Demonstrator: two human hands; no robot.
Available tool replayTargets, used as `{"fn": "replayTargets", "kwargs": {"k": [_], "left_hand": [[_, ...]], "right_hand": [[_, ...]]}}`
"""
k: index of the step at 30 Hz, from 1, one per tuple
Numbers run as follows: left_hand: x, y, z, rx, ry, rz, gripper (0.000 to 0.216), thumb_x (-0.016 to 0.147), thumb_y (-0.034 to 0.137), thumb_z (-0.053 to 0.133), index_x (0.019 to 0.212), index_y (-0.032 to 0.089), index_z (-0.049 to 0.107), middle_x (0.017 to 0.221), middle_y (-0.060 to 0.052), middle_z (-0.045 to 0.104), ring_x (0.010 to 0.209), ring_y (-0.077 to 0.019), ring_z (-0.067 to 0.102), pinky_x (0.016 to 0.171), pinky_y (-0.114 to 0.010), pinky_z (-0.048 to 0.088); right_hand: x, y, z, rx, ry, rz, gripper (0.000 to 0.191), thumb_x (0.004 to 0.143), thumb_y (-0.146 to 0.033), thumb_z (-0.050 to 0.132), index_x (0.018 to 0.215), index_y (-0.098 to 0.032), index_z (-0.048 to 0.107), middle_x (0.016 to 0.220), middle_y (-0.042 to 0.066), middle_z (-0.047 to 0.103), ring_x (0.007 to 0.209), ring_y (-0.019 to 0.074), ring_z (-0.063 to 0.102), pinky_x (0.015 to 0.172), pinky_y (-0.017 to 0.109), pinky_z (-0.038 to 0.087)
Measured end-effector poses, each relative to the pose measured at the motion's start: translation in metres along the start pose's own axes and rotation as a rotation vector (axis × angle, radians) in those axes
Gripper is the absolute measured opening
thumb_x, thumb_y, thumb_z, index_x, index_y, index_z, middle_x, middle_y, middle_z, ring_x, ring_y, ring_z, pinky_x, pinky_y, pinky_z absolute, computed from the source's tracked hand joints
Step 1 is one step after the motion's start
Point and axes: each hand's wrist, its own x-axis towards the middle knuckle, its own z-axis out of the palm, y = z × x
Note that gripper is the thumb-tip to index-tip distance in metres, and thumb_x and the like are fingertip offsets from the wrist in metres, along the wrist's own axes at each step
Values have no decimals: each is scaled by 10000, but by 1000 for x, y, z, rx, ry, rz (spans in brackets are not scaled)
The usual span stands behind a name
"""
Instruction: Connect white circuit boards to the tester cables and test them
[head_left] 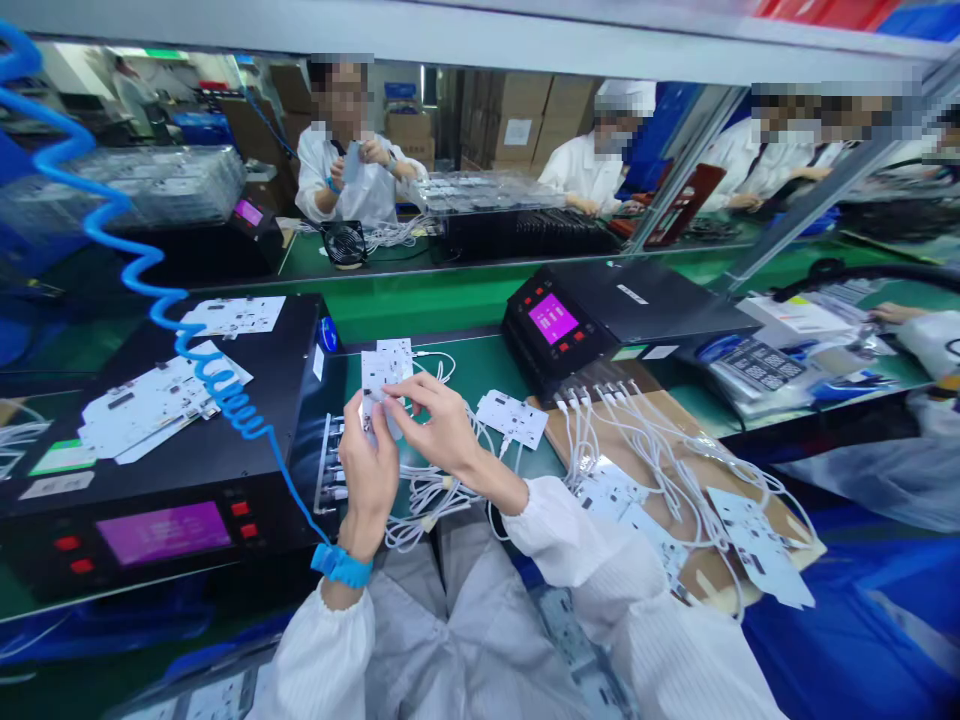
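My left hand (367, 465) is closed on a white circuit board (373, 372), held upright above the green bench. Around that wrist is a blue strap (341, 565) joined to a coiled blue cord (135, 260). The fingers of my right hand (439, 420) are pinched together against the board's lower right side; whatever lies between them is hidden. Just behind the held board another white board (395, 350) shows in part, near a white cable. Beyond my right hand lies a circuit board (514, 418) with a cable at its edge. White cables (427, 505) lie bundled below my hands.
A black box with a pink screen (165, 533) stands left, boards (150, 400) on top. Another black tester (555, 318) stands right, its cables running over cardboard (652, 400) to more boards (757, 545). Co-workers (352, 170) sit across the bench. A person's sleeve (930, 345) is at far right.
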Motion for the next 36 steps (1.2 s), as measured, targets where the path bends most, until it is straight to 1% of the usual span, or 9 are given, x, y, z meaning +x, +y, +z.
{"fn": "replayTargets", "kwargs": {"k": [2,5,7,10,15,21,27,31,36], "left_hand": [[-1,0,1,4,-1,14,379,1049,428,529,1332,195,627,1238,-139,738,1092,-227,724,892,-313,575],[-2,0,2,16,-11,14,416,1053,461,513,1343,185,628,1254,-155,735,1094,-241,729,877,-324,579],[-3,0,2,24,-18,4,459,1052,489,507,1375,182,612,1268,-165,733,1117,-260,728,888,-347,581],[-5,1,2,20,-29,-21,507,1046,519,503,1412,179,589,1259,-171,741,1133,-280,729,910,-378,586],[-5,3,3,10,-28,-51,533,1030,554,520,1417,195,591,1264,-168,742,1158,-291,724,944,-397,585],[-6,7,2,6,-54,-1,511,1050,519,494,1402,164,602,1284,-179,732,1169,-270,722,964,-363,583],[-7,9,2,34,-72,36,504,1059,464,487,1451,161,577,1339,-183,713,1261,-278,689,1051,-381,559],[-6,9,2,65,-93,57,499,1070,450,452,1449,155,585,1332,-185,718,1267,-276,690,1048,-372,562],[-6,8,2,83,-98,73,492,1066,415,453,1460,144,571,1358,-193,704,1271,-276,690,1043,-366,570]], "right_hand": [[1,-2,2,23,45,-3,143,984,-278,669,1035,-204,779,936,40,724,774,136,634,722,288,560],[2,-5,4,40,80,-3,92,972,-250,662,989,-196,734,917,29,703,792,136,653,760,298,576],[2,-5,5,42,86,-14,64,965,-237,649,968,-199,700,922,27,689,814,140,667,786,307,586],[1,-4,8,44,76,-45,50,968,-241,632,954,-206,665,921,21,668,813,138,665,782,304,590],[0,-2,10,33,93,-43,58,989,-258,594,966,-212,622,941,26,642,837,144,657,799,309,592],[1,-3,10,-1,76,-86,65,1013,-253,570,980,-217,614,961,33,640,865,150,652,802,306,588],[3,0,12,-42,70,-109,84,1030,-252,550,995,-217,619,982,46,638,882,159,636,815,324,586],[3,2,12,-40,72,-121,94,1043,-247,538,1007,-221,621,990,50,635,894,162,636,821,320,585],[3,4,12,-43,66,-150,110,1052,-250,529,1019,-217,629,1004,55,648,909,166,634,830,322,572]]}}
